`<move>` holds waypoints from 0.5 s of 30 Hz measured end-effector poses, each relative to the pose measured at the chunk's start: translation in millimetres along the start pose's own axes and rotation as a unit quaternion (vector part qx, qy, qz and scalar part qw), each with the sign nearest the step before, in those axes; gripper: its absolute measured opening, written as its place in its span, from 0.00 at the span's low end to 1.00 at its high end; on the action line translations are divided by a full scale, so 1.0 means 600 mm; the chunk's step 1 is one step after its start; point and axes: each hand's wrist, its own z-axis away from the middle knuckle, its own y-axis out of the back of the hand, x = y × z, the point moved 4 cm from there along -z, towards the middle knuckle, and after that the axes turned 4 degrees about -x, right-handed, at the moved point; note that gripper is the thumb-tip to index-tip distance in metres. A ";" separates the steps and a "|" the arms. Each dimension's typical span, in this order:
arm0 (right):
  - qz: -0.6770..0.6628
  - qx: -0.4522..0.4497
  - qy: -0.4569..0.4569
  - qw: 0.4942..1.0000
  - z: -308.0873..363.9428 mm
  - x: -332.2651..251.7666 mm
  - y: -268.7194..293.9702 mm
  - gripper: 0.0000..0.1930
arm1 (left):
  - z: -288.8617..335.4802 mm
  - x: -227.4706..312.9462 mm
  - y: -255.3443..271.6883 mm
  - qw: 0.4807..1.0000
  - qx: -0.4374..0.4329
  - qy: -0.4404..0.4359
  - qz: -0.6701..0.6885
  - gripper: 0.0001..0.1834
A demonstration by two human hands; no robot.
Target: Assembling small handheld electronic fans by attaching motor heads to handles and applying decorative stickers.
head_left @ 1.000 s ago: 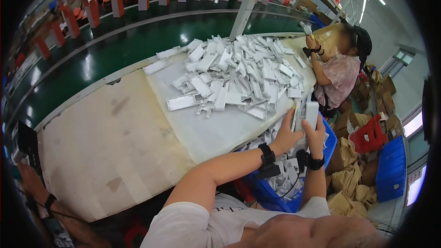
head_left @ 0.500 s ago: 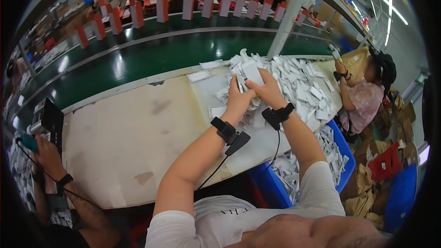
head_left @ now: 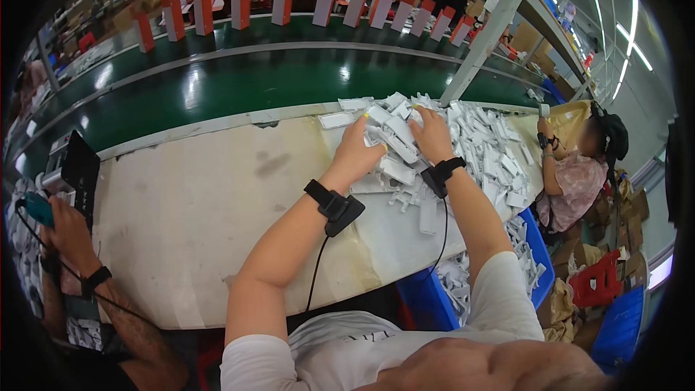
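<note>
A heap of white plastic parts (head_left: 481, 148) covers the right end of the worktable. My left hand (head_left: 355, 153) is at the heap's left side, thumb and fingers apart, against the loose parts. Across from it my right hand (head_left: 434, 137) reaches into the heap with its fingers stretched out. Between both hands lies a long white plastic part (head_left: 399, 130) among others; neither hand is plainly closed on it. Small yellow patches show at some fingertips. Each of my wrists wears a black strap with a cabled device.
The pale worktable (head_left: 195, 224) runs along a green conveyor (head_left: 239, 76) carrying upright red-and-white boxes (head_left: 282, 0). A metal post (head_left: 492, 36) rises behind the heap. A blue bin (head_left: 427, 297) of white parts stands below the right edge. Co-workers sit left and right; others stand beyond the conveyor.
The white part held up between both hands is no longer raised. My hands have moved apart and down onto the heap. The view has shifted slightly.
</note>
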 end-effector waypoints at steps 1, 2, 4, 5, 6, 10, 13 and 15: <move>-0.010 0.020 0.001 1.000 -0.007 0.009 -0.006 0.20 | 0.006 0.003 0.008 1.000 -0.004 0.003 0.001 0.43; -0.010 0.020 0.001 1.000 -0.015 0.017 -0.012 0.20 | 0.008 -0.001 0.013 1.000 -0.003 0.002 0.000 0.43; -0.103 0.091 0.004 0.990 -0.034 0.026 -0.014 0.18 | 0.011 -0.009 0.020 0.999 -0.029 0.018 0.001 0.41; -0.144 0.121 -0.005 0.982 -0.040 0.030 -0.013 0.17 | 0.014 -0.008 0.024 1.000 -0.027 0.017 0.000 0.41; -0.144 0.122 -0.004 0.982 -0.050 0.035 -0.010 0.17 | 0.017 -0.004 0.028 1.000 -0.004 -0.007 -0.007 0.40; -0.172 0.225 0.042 0.958 -0.073 -0.031 0.049 0.18 | 0.038 0.019 0.071 0.997 0.037 -0.056 -0.027 0.34; -0.489 0.130 0.052 0.861 -0.070 -0.137 0.073 0.18 | 0.061 0.060 0.086 0.996 -0.039 -0.072 0.045 0.28; -0.625 0.031 0.017 0.780 -0.045 -0.206 0.076 0.18 | 0.092 0.116 0.099 0.992 -0.049 -0.113 0.034 0.25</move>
